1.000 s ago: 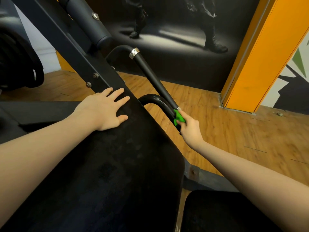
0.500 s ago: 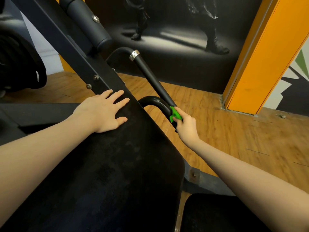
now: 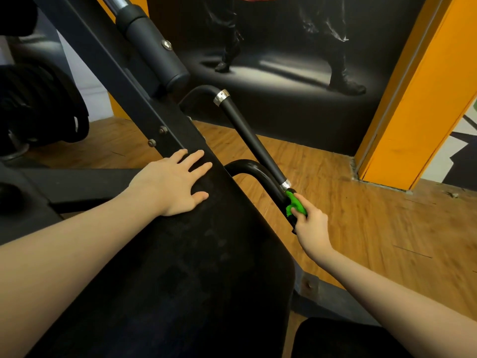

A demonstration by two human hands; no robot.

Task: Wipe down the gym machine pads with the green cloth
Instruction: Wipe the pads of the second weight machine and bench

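Nearest, a second dark pad [image 3: 343,339] shows only its corner at the bottom right edge. Left of it the large black back pad [image 3: 180,280] fills the near centre, sloping up and away to the left; its right edge runs diagonally, with bare wooden floor [image 3: 387,241] open beyond it on the right.

The left hand [image 3: 171,183] lies flat on the upper part of the back pad, fingers straight and spread, gripping nothing. Its fingertips reach close to the pad's far edge, where the black steel frame [image 3: 124,99] with two bolts begins.

The right hand [image 3: 311,224] is just off the pad's right edge, fingers curled round the green cloth [image 3: 295,205] and pressing it against the lower end of the handle bar [image 3: 254,146], just below the lower silver collar. The cloth is bunched small, mostly hidden in the hand. A curved black tube [image 3: 247,167] joins the bar to the frame between hand and pad.

Farther off, a padded roller [image 3: 154,45] lies along the frame. Weight plates [image 3: 38,107] stand far left. An orange column [image 3: 418,99] bounds the floor at far right, beside a dark wall mural [image 3: 284,60].
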